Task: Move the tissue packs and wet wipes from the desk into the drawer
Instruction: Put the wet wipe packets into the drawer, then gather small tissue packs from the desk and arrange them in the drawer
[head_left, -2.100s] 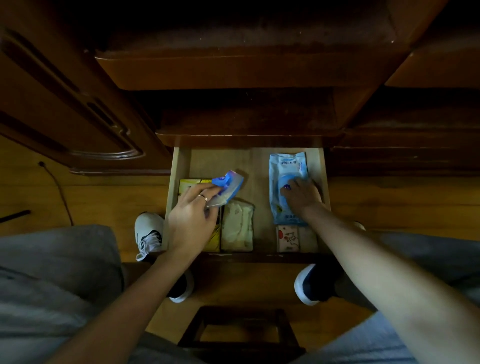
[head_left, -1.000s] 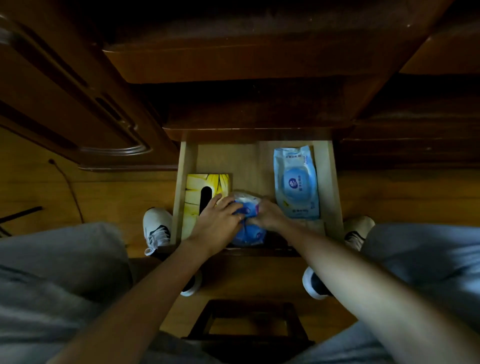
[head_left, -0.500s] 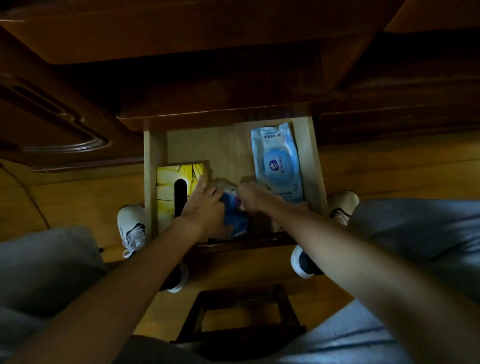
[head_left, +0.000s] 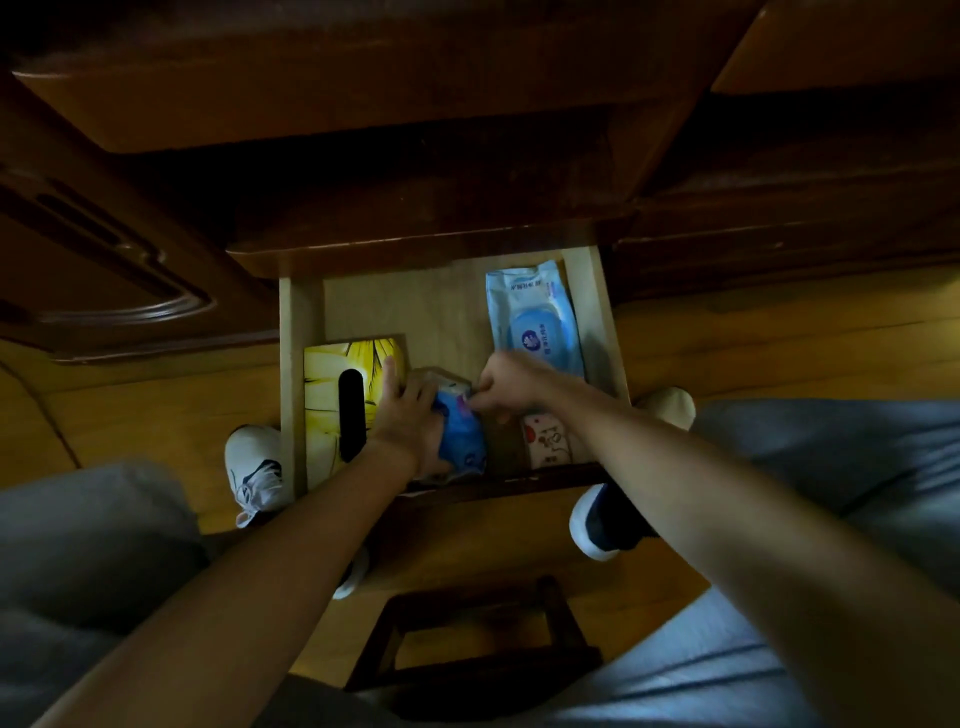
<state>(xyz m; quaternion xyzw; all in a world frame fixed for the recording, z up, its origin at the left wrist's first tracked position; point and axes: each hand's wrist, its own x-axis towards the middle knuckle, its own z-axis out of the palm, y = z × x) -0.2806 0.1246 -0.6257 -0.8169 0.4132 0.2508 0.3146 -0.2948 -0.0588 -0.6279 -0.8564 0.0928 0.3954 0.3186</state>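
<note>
Both hands have closed in on the same blue pack since two seconds ago, when the right one was flat on the wet wipes and the left held the pack up alone. Big picture first: the dark wooden desk (head_left: 363, 104) looms overhead, and its pale wooden drawer (head_left: 293, 332) is pulled out over the yellowish floor (head_left: 779, 332). Grey-clad legs frame the view, with two white-soled shoes on the floor, one each side of the drawer, and a dark stool frame (head_left: 467, 654) between the knees.

Into the drawer now. One yellow tissue box (head_left: 324, 400) with a black oval slot lies along the left wall. One wet wipes pack (head_left: 535, 322), pale blue with a rounded blue lid, lies along the right wall toward the back. One small white pack with red cartoon print (head_left: 545, 441) sits at the front right. In the front middle is the blue tissue pack (head_left: 460, 436), glossy and crumpled, resting on a pale pack whose edge peeks out beneath it, too hidden to say more.

Left hand (head_left: 402, 415) presses the blue pack's left side, fingers spread, thumb against the yellow box; its grip is grasping the pack. Right hand (head_left: 506, 387) is curled, its grip pinching the pack's top corner.
</note>
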